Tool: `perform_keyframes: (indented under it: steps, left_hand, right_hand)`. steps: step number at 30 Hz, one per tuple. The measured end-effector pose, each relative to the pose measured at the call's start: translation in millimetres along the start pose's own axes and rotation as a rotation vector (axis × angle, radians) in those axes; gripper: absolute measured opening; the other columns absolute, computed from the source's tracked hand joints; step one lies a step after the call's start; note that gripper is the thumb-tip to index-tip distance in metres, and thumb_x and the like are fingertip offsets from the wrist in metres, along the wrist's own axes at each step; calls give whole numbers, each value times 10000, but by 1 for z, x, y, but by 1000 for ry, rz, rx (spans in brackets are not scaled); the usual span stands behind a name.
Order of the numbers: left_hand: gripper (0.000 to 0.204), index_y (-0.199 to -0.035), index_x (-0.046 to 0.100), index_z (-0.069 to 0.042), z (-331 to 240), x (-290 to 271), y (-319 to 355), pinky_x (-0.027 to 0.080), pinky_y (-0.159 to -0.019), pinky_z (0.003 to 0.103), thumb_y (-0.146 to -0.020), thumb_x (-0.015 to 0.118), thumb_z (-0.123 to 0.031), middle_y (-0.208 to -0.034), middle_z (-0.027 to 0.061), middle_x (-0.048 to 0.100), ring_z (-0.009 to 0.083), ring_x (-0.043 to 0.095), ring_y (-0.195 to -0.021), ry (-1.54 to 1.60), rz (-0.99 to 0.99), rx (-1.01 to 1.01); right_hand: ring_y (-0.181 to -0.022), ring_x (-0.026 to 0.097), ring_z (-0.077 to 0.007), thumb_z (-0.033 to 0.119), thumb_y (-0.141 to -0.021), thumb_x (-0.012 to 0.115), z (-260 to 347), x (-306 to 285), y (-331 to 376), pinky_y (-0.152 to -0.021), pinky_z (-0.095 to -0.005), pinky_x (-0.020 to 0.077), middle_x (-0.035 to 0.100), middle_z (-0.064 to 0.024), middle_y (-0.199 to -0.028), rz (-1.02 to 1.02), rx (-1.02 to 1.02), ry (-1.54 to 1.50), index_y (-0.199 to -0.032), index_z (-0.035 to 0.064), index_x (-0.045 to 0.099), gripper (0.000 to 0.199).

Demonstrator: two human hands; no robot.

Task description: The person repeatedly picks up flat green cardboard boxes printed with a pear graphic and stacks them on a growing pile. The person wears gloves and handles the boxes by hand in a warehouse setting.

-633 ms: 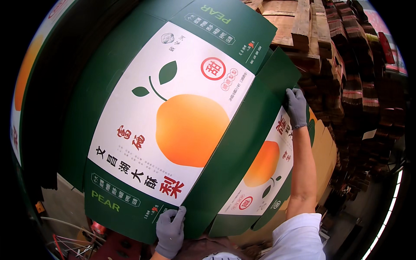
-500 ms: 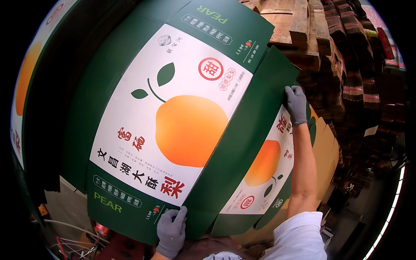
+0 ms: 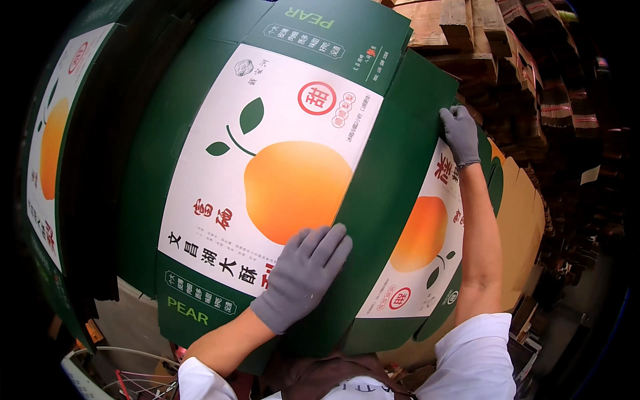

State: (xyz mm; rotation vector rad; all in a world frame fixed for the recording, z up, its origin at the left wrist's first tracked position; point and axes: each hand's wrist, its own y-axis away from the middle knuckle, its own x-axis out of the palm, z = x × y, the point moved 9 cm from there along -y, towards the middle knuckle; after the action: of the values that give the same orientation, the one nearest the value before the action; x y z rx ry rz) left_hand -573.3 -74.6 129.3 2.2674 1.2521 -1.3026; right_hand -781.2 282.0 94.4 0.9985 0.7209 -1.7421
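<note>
A large unfolded cardboard pear box (image 3: 220,167), green with white panels and orange pear pictures, fills the middle of the view. My left hand (image 3: 301,277), in a grey glove, lies on the lower part of its big white panel, fingers stretched out and covering part of the print. Over at the right, my right hand (image 3: 460,133), gloved in the same grey, has its fingers curled at the edge of the green flap beside the smaller white panel. Its thumb is hidden.
Another printed pear carton (image 3: 57,153) stands at the far left. Stacked wooden pallets (image 3: 460,27) and bundles of flat brown cardboard (image 3: 560,93) rise behind at the right. A plain brown cardboard sheet (image 3: 523,220) shows past my right forearm. A wheel-like rim (image 3: 127,353) is at lower left.
My left hand has moved up and right from the box's lower edge onto the white panel, its fingers now laid out. The right hand stays at the flap. The view has shifted slightly.
</note>
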Motion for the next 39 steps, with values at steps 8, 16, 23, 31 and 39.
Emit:
perform_keyframes:
  steps: [8,16,23,31,39]
  left_hand:
    - [580,-1275,565,47,2,11,-27,441,-1057,471,-781,753,-193,-1386,167,528,329,516,-1250,-65,89,3]
    - [587,-1269,572,30,6,9,-25,439,-1040,482,-767,766,-204,-1374,151,538,314,518,-1233,-38,105,-21]
    - [566,-1267,569,19,4,8,-26,421,-1059,472,-787,749,-220,-1351,147,548,306,523,-1219,-41,74,-31]
    - [567,-1307,532,38,-14,21,-37,356,-1115,495,-831,707,-217,-1387,165,513,314,487,-1285,-161,55,-51]
    - [522,-1302,583,-81,1,54,-122,332,-1113,505,-867,661,-358,-1348,124,523,290,457,-1306,-120,100,220]
  right_hand:
    - [-809,650,-297,352,-883,627,0,-11,8,-777,-361,504,672,-181,-852,-97,10,42,-976,-8,631,372]
    - [-1335,476,-322,485,-854,696,144,32,123,-1146,-498,282,518,-172,-1458,87,-706,209,-1341,29,585,676]
    - [-1385,421,-336,539,-859,655,148,64,139,-1159,-544,259,482,-185,-1483,119,-679,279,-1374,11,548,746]
    - [-1461,336,-309,500,-957,514,150,93,87,-1199,-556,174,413,-151,-1547,92,-649,321,-1464,95,475,650]
    - [-1322,468,-263,473,-948,545,160,99,73,-1092,-518,295,550,-75,-1396,28,-685,238,-1285,206,635,440]
